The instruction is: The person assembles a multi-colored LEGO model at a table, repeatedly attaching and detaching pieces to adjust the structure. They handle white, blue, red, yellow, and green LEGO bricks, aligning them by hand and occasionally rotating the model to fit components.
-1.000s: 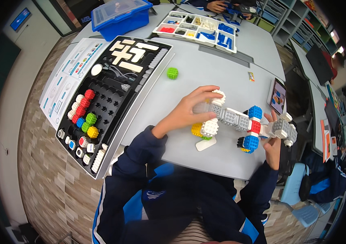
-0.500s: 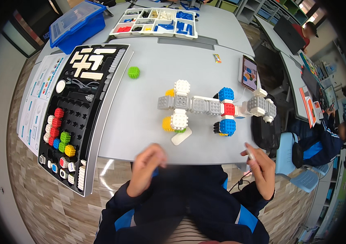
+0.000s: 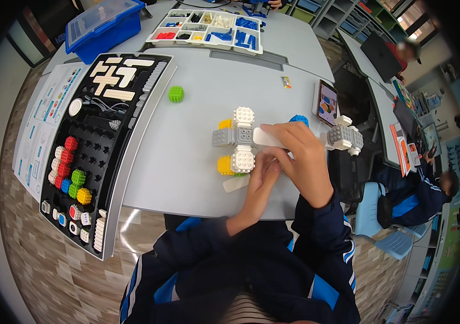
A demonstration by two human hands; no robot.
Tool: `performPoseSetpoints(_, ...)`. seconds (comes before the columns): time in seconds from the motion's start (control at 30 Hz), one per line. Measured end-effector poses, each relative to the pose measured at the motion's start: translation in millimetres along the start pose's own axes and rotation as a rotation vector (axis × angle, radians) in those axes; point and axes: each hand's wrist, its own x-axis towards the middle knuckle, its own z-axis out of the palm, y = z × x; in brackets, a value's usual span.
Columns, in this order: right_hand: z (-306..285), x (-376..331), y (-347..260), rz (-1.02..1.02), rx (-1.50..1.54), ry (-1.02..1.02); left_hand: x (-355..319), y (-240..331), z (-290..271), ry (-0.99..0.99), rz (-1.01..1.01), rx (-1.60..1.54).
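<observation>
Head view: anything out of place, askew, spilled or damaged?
The parts tray juts past the near edge of the table, so that end looks unsupported. A green block sits alone, apart from the coloured blocks in the tray. No spill or damage shows, though the right hand hides part of the block model.

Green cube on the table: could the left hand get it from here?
Probably, though not straight across: the block model stands between the left hand and the green cube, so likely by reaching around.
</observation>
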Motion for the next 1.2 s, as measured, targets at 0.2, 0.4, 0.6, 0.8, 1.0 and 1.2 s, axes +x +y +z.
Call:
performPoseSetpoints(0.2,-1,-9,18,-0.045,-0.023,0.022,13,-19,11,0.105,-0.063,-0.260)
performPoseSetpoints(0.4,1,-16,24,-0.030,0.029,-0.046,19,-16,9,0.054,0.073,-0.496)
performPoseSetpoints(0.6,0,-18,28,-0.043,0.080,-0.036,26,-8,9,0.069,0.040,-0.587)
performPoseSetpoints(0.8,-2,-12,29,-0.066,0.071,-0.055,27,-9,4,0.039,0.008,-0.544)
performPoseSetpoints(1.0,-5,-16,23,0.023,0.017,-0.054,25,-4,4,0.028,-0.016,-0.520)
performPoseSetpoints(1.2,-1,-19,29,-0.023,0.064,-0.002,25,0,9,0.006,0.027,-0.473)
